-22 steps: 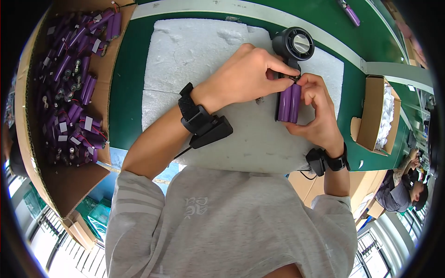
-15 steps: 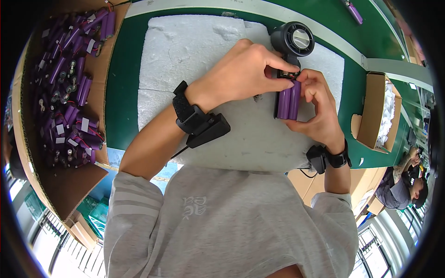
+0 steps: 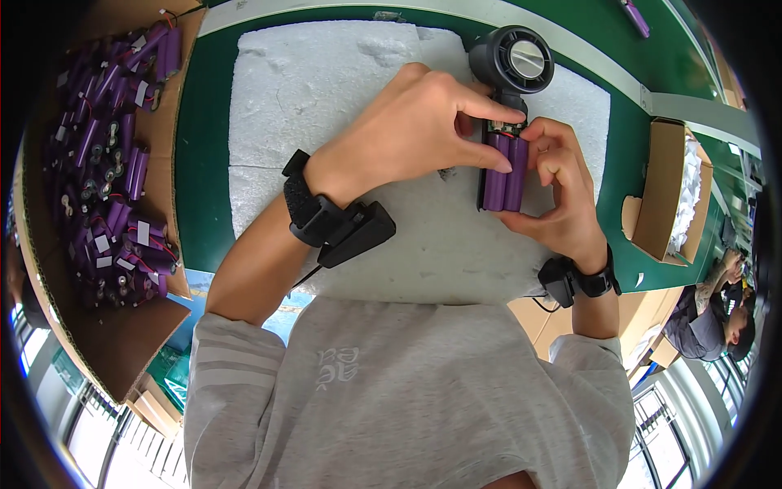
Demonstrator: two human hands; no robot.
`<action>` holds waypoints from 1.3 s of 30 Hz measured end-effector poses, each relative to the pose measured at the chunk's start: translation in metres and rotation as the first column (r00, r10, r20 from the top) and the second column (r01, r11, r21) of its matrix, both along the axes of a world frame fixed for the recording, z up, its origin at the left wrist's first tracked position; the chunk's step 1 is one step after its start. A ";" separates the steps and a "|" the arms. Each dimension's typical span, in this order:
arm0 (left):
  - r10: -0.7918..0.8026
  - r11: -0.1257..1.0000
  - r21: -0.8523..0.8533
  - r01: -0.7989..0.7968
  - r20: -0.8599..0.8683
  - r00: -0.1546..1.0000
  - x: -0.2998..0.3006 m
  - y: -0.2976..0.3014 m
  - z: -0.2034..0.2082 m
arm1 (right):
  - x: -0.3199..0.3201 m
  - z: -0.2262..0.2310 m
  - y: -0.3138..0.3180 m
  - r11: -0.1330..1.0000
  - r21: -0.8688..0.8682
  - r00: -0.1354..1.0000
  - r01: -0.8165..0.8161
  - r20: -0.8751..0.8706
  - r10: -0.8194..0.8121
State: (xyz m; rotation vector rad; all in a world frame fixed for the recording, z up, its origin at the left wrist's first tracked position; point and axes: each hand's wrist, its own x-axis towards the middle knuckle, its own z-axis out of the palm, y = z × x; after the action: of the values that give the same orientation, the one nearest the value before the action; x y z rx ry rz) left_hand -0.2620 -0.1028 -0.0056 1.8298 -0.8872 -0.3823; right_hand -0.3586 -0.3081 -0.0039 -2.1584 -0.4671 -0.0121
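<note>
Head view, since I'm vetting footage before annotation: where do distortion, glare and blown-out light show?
Head view: the white rail curves, fisheye-bent, and the corners go black; head view: the silver disc catches light; head view: the barred patch at lower left is washed out.

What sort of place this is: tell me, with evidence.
Probably an electronics assembly workshop: a box of purple cells, a fan with its circuit board exposed, and another person nearby.
</note>
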 end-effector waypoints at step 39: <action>-0.052 0.997 0.046 0.056 -0.089 0.995 0.000 0.003 0.010 | -0.015 0.036 0.026 0.854 -0.514 0.971 0.076 0.232 0.053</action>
State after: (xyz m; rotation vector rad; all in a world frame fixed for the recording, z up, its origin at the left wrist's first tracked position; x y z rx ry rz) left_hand -0.2615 -0.0996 0.0042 1.8213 -0.8743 -0.5186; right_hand -0.3734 -0.2821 0.0318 -2.7134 -0.6546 -0.1731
